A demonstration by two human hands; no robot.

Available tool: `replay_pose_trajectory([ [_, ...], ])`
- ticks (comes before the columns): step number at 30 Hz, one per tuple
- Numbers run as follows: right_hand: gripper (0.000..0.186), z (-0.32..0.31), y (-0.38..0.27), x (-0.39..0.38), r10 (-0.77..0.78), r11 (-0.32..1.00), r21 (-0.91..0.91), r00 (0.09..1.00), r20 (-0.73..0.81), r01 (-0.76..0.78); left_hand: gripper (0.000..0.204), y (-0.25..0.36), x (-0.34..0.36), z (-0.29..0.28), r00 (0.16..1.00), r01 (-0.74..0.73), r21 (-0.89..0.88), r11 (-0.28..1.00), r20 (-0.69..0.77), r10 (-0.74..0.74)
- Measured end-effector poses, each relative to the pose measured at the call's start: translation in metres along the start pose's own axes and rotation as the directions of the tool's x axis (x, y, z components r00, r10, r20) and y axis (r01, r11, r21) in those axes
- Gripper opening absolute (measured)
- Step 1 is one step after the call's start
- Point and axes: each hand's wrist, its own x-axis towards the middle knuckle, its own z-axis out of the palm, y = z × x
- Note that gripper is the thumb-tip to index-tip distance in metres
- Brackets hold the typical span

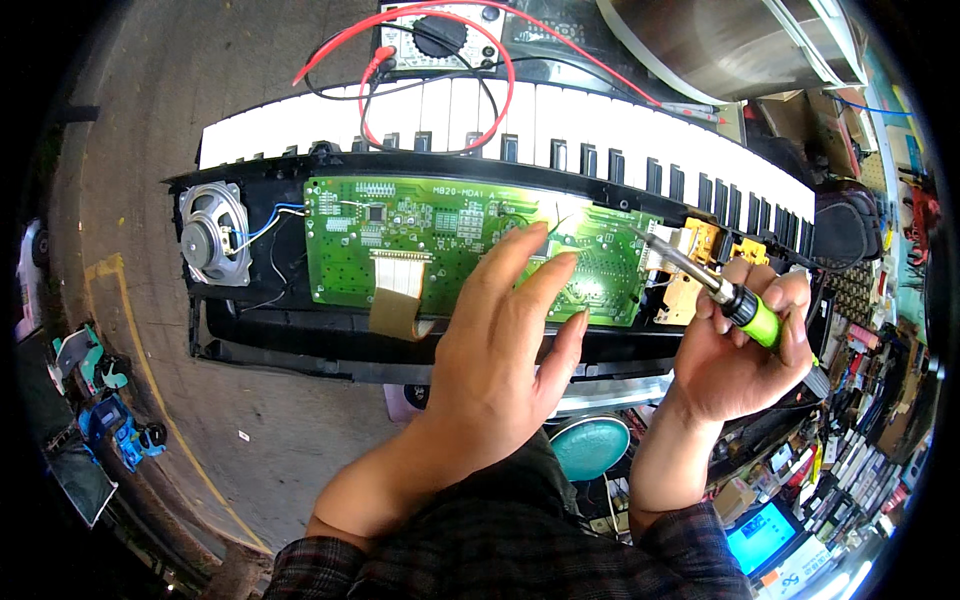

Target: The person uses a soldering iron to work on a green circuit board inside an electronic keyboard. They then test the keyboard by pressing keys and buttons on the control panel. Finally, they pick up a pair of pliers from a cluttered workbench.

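Note:
An opened electronic keyboard holds a long green circuit board (350,270) below its row of keys (545,125). My left hand (490,370) lies over the board's middle, fingers apart, with fingertips on or just above it; thin wires loop near the index finger. In my right hand (740,380) is a soldering iron (688,262) with a green and black grip, its tip pointing up-left at the board's right end. A flat ribbon cable (395,300) hangs from the board, a speaker (210,240) sits at the left, and tan smaller boards (675,300) lie at the right.
A multimeter (440,35) with red and black leads lies behind the keys, beside a large steel container (700,40). Cluttered shelves (860,430), a lit screen (760,535) and a round teal seat (588,448) are at lower right; small toy-like vehicles (115,435) stand at left.

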Motion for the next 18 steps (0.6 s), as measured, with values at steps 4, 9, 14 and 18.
replay_pose_trajectory([
  [4, 0.028, -0.005, -0.009, -0.003, -0.005, 1.000, -0.003, 1.000, 0.004, 0.005, 0.060, 0.003, 0.000, 0.004, 1.000, 0.014, -0.042, 0.999, -0.016, -0.015],
  [9, 0.028, -0.008, -0.008, -0.014, 0.036, 0.999, 0.015, 0.999, -0.018, -0.036, 0.063, 0.004, -0.003, -0.008, 0.998, 0.027, 0.019, 0.999, -0.063, -0.026],
  [14, 0.028, -0.009, -0.007, -0.024, 0.054, 0.998, 0.015, 0.999, 0.000, -0.054, 0.043, -0.008, -0.018, -0.046, 0.997, 0.000, 0.207, 0.978, -0.076, 0.016],
  [18, 0.031, -0.013, -0.012, -0.032, 0.052, 0.999, 0.011, 0.999, -0.002, -0.052, 0.021, -0.037, 0.016, -0.112, 0.994, -0.095, 0.683, 0.724, 0.022, 0.109],
])
